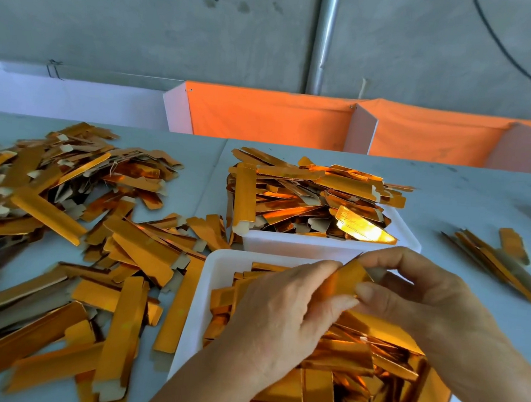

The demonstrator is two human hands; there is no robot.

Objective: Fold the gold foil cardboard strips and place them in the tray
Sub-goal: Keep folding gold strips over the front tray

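Both hands, left hand [286,304] and right hand [420,291], were pinching one gold strip [345,278] between them right over the near tray [219,269], probably so the creased piece could just drop in.

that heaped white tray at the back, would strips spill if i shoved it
Likely yes: the far tray is piled above its rim, and some strips overhang its edges. It probably slides easily and feels light, being thin cardboard in plastic on a smooth table.
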